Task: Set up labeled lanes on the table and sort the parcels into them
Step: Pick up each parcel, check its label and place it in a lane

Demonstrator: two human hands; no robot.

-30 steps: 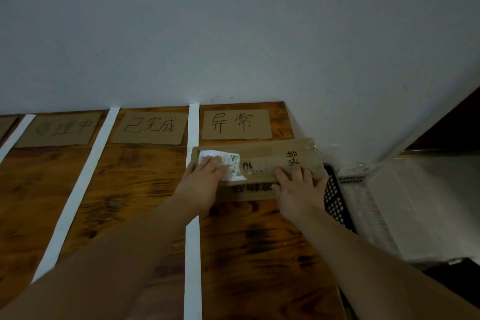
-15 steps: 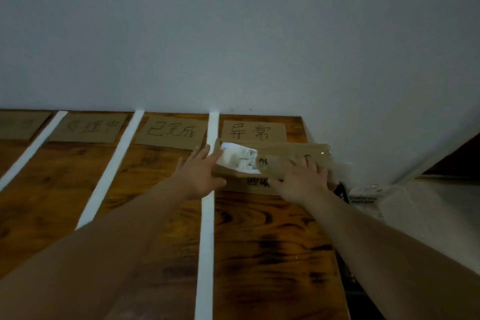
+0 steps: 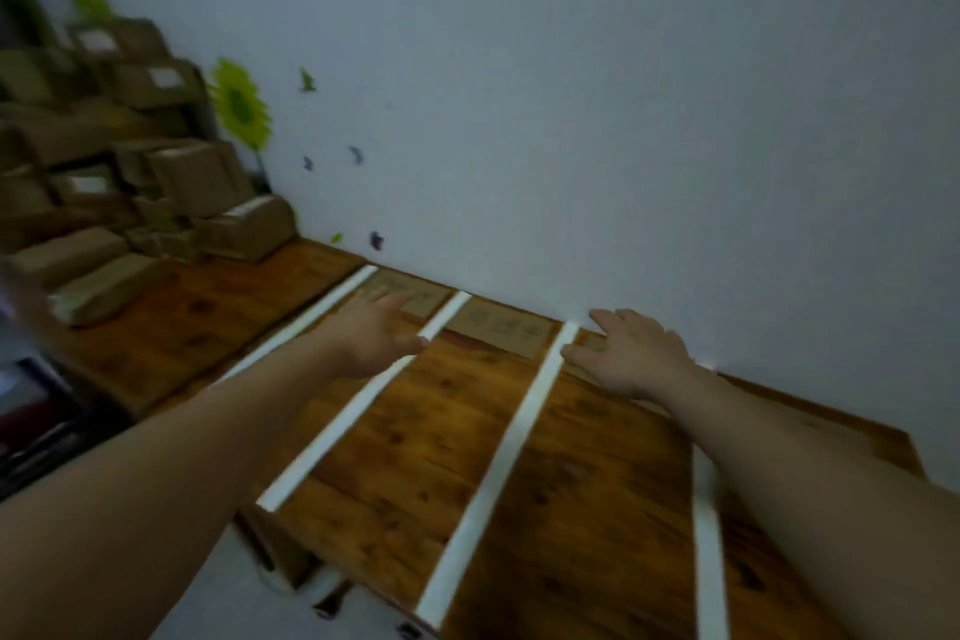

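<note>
The wooden table (image 3: 410,437) is split into lanes by white tape strips (image 3: 506,442), with brown cardboard labels (image 3: 501,327) at the far ends by the wall. My left hand (image 3: 371,330) hovers with spread fingers over the lane left of centre, holding nothing. Over a label further right, my right hand (image 3: 631,353) is also spread and empty. A heap of brown cardboard parcels (image 3: 130,172) is stacked at the table's far left. The parcel I held before is out of view. The frame is blurred.
A white wall (image 3: 623,120) with a green flower decal (image 3: 239,107) and small stickers backs the table. A dark object (image 3: 31,411) sits low at the left edge. The table's near edge (image 3: 332,566) drops to a pale floor.
Both hands have let go of the brown parcel in the rightmost lane. My view has swung left, bringing the parcel heap into sight, and both hands now hover open.
</note>
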